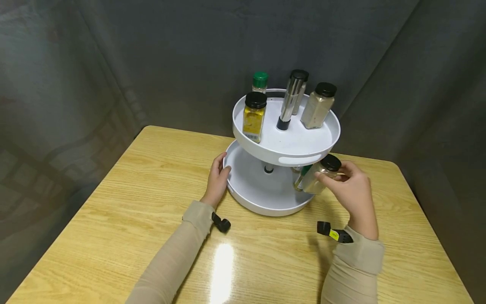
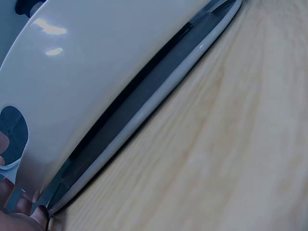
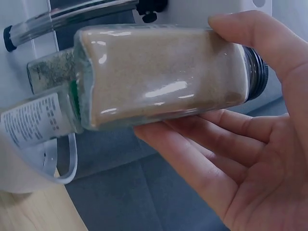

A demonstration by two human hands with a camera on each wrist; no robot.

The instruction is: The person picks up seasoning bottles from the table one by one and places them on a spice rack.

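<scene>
A two-tier white turntable (image 1: pixel 262 194) stands on the table. At the left rim of its lower tray, my left hand (image 1: pixel 216 181) holds on with thumb and fingers; only part of this hand (image 2: pixel 21 216) shows in the left wrist view. My right hand (image 1: pixel 355 190) grips a clear spice jar with a black lid (image 1: pixel 318 180), tilted, at the right side of the lower tray. Pale tan powder fills this jar (image 3: pixel 163 77) in the right wrist view, with the thumb on one side and fingers on the other. Behind it is a green-capped jar (image 3: pixel 41 118).
On the upper tray (image 1: pixel 288 145) stand a yellow spice jar (image 1: pixel 253 120), a green-capped jar (image 1: pixel 260 82), a tan spice jar (image 1: pixel 318 107) and another black-lidded jar behind the chrome post (image 1: pixel 290 101). The wooden table (image 1: pixel 159 177) meets a dark curtain (image 1: pixel 182 63) at the back.
</scene>
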